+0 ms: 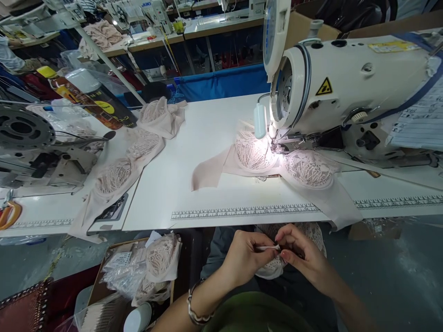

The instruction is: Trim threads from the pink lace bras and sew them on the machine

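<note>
My left hand (244,258) and my right hand (304,258) meet in my lap, below the table's front edge. Both pinch a small white strip (267,248) between thumb and fingers. A lace bra piece (273,269) lies under them on my lap. On the white table (207,133) a pale lace bra (277,161) lies under the needle of the white sewing machine (349,87), lit by its lamp.
Several finished lace bras (128,161) lie in a row at the table's left end. A cardboard box (138,272) on the floor at left holds bagged lace pieces. A printed ruler (242,212) runs along the table's front edge. Another machine (31,147) stands at far left.
</note>
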Motion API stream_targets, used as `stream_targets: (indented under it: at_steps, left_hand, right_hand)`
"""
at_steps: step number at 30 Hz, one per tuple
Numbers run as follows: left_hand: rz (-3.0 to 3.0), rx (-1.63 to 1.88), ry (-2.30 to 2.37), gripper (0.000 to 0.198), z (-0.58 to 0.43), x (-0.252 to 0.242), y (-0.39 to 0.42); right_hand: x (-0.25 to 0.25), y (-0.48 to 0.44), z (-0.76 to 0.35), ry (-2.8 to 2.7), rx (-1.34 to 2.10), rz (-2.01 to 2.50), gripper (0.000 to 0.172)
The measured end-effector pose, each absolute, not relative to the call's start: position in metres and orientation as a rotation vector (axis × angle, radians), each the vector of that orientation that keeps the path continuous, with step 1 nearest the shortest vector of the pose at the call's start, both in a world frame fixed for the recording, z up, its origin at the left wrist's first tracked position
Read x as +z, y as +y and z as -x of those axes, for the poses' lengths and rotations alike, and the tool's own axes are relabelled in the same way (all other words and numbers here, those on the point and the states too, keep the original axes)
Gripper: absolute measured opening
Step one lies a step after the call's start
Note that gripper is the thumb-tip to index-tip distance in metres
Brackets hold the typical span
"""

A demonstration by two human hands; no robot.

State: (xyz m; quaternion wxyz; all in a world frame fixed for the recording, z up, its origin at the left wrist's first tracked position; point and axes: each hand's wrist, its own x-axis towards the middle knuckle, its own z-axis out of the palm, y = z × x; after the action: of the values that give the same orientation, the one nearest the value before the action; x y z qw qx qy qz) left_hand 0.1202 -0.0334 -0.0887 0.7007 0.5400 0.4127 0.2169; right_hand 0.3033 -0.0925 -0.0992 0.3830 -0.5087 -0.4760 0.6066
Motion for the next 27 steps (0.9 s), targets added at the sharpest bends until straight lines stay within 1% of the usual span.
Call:
stream_targets:
  at_steps: [5, 8, 11, 13, 17, 18, 20, 22, 24, 25, 27]
  left_hand:
    - [-1.242, 0.476, 0.934, 0.023, -0.12, -0.088, -0.034]
    - [-1.253, 0.482, 0.953, 0.026, -0.119, -0.086, -0.033]
    - [-1.238, 0.516, 0.976, 0.027, -0.118, -0.085, -0.032]
    - [-1.197, 0.555, 0.994, 0.028, -0.117, -0.084, -0.032]
    - [-1.164, 0.618, 1.009, 0.03, -0.108, -0.08, -0.032]
    - [-1.203, 0.648, 0.987, 0.029, -0.105, -0.079, -0.03]
    - [-1.319, 0.73, 0.861, 0.026, -0.1, -0.08, -0.026]
    - [-1.373, 0.757, 0.625, 0.037, -0.098, -0.085, -0.021]
    - [-1.367, 0.648, 0.383, 0.049, -0.102, -0.095, -0.018]
    - [-1.398, 0.55, 0.279, 0.05, -0.106, -0.101, -0.018]
    - [-1.597, 0.368, 0.125, 0.046, -0.114, -0.112, -0.019]
  right_hand:
    - [-0.096, -0.089, -0.3, -1.207, 1.479, 1.345, 0.029]
    - [-0.103, -0.09, -0.302, -1.133, 1.424, 1.342, 0.029]
    - [-0.118, -0.096, -0.308, -1.119, 1.331, 1.295, 0.04]
    - [-0.128, -0.102, -0.311, -1.259, 1.327, 1.317, 0.042]
    - [-0.128, -0.107, -0.308, -1.554, 1.462, 1.448, 0.027]
    - [-0.121, -0.106, -0.308, -1.589, 1.45, 1.45, 0.027]
    - [-0.101, -0.105, -0.306, -1.643, 1.372, 1.365, 0.037]
    - [-0.079, -0.104, -0.304, -1.652, 1.343, 1.164, 0.045]
    - [-0.065, -0.105, -0.301, -1.596, 1.431, 0.929, 0.05]
    - [-0.063, -0.107, -0.299, -1.536, 1.5, 0.825, 0.054]
    - [-0.069, -0.116, -0.298, -1.428, 1.621, 0.685, 0.062]
